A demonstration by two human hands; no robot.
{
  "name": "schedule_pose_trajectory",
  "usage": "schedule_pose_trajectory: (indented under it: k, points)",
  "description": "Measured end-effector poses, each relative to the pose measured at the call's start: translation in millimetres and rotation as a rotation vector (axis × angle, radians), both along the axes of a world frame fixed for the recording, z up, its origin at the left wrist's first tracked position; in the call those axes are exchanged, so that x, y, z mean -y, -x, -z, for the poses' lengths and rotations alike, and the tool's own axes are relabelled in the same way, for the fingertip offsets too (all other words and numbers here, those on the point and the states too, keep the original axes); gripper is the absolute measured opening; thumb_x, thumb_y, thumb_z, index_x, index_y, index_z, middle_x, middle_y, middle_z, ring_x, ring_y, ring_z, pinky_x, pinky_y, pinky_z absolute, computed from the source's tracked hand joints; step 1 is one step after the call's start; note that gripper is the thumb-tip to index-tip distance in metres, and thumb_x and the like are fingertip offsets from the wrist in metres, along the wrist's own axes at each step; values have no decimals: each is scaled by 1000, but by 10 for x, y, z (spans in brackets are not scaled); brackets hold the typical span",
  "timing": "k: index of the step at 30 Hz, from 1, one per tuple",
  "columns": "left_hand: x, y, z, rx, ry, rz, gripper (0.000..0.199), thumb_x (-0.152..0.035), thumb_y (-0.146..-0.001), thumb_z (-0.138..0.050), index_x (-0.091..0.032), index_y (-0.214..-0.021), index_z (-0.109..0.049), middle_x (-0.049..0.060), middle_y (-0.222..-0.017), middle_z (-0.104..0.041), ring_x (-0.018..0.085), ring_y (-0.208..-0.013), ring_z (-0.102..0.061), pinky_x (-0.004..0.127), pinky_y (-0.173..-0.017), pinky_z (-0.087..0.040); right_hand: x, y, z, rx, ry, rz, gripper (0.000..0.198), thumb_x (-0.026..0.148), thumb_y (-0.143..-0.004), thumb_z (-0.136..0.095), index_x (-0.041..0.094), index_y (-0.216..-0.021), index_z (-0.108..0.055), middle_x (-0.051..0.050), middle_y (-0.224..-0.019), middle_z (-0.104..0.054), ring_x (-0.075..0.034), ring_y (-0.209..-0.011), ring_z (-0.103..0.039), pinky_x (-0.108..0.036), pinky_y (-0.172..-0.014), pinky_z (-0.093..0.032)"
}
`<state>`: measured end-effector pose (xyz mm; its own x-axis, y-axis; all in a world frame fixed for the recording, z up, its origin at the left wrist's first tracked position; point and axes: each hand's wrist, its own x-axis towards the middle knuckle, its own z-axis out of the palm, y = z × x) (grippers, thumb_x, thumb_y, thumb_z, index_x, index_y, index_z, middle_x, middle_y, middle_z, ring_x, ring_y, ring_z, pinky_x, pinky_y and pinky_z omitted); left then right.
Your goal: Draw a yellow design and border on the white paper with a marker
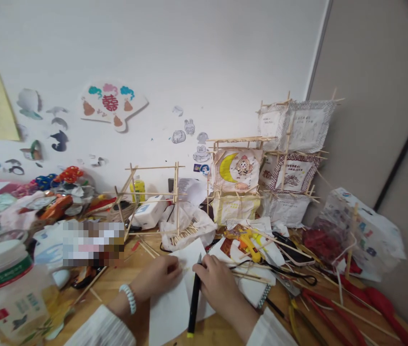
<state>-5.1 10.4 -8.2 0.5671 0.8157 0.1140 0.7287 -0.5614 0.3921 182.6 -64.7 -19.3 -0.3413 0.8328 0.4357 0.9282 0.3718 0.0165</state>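
My right hand (220, 283) is closed round a black marker pen (194, 302), which slants across white sheets of paper (170, 307). A yellow end of the pen points toward me; its other end rises between my thumb and fingers. Resting at the sheets' upper left edge, my left hand (161, 276) has curled fingers, and whatever may be in them is hidden. A pale blue coiled band circles that wrist. Behind the hands, a bundle of thin sticks lies in a clear plastic bag (204, 225). A yellow glue gun (250, 245) sits just beyond my right hand.
A stick frame (176, 192) and a taller stick structure with drawn paper panels (239, 170) stand by the wall. A large plastic jar (7, 293) occupies the near left. Red-handled scissors (328, 307) and a plastic bag (366, 230) lie right. Craft scraps crowd the left.
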Motion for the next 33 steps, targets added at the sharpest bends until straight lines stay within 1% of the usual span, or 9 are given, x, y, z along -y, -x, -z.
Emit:
schedule_pose_trajectory:
  k: [3, 8, 11, 15, 19, 21, 26, 30, 33]
  points:
    - [-81, 31, 32, 116, -69, -89, 30, -37, -82, -39, -17, -65, -53, 4, -66, -59, 16, -62, -51, 27, -58, -35, 23, -38, -12, -124, -43, -20, 22, 15, -77, -61, 22, -98, -59, -5, -91, -53, -21, -83, -51, -29, -65, -40]
    - [-86, 79, 1, 32, -220, -187, 25, -27, -84, -38, -17, -87, -61, 9, -90, -63, 20, -77, -59, 30, -69, -40, 34, -74, 1, -229, -145, -12, 21, 14, -73, -61, 21, -93, -59, -4, -87, -51, -22, -81, -48, -30, -66, -38]
    - [-56, 77, -14, -28, -180, -207, 26, -25, -83, -39, -17, -95, -62, 12, -99, -64, 23, -85, -61, 32, -72, -41, 39, -78, 11, -266, -201, -18, 21, 13, -71, -61, 20, -91, -59, -4, -86, -51, -22, -81, -47, -31, -67, -38]
    - [-38, 57, -6, -65, -136, -229, 28, -24, -83, -40, -18, -100, -61, 12, -99, -66, 24, -87, -62, 32, -72, -41, 6, -76, 59, -309, -279, -44, 19, 13, -72, -56, 19, -90, -58, -5, -84, -52, -22, -79, -48, -32, -67, -39]
    - [-57, 51, 30, -65, -108, -209, 29, -23, -83, -39, -17, -99, -62, 12, -97, -67, 24, -87, -62, 32, -71, -42, -60, -82, 104, -407, -390, -43, 12, 15, -76, -47, 18, -83, -56, -6, -78, -55, -21, -74, -52, -31, -66, -42]
    - [-74, 53, 50, -52, -116, -204, 28, -23, -82, -41, -17, -98, -62, 11, -99, -66, 24, -88, -61, 33, -73, -42, -75, -87, 111, -436, -388, -59, 13, 16, -76, -46, 18, -84, -56, -6, -78, -58, -21, -74, -55, -31, -67, -44]
    - [-74, 53, 53, 16, -168, -192, 26, -21, -82, -40, -16, -93, -63, 10, -98, -63, 20, -84, -59, 31, -74, -41, -63, -70, 115, -442, -305, -100, 24, 14, -79, -47, 18, -101, -56, -7, -88, -62, -21, -83, -59, -31, -76, -47]
    - [-49, 46, 20, 40, -183, -184, 23, -21, -83, -40, -17, -83, -63, 8, -92, -62, 18, -80, -57, 29, -72, -40, -72, -72, 123, -488, -302, -32, 24, 17, -83, -46, 18, -104, -57, -9, -96, -62, -23, -89, -59, -33, -79, -47]
    - [-40, 44, -7, 119, -229, -169, 22, -24, -84, -39, -17, -83, -60, 7, -89, -61, 17, -80, -56, 28, -73, -41, -97, -115, 131, -595, -277, 65, 24, 21, -88, -42, 18, -107, -57, -9, -92, -63, -23, -86, -60, -34, -77, -48]
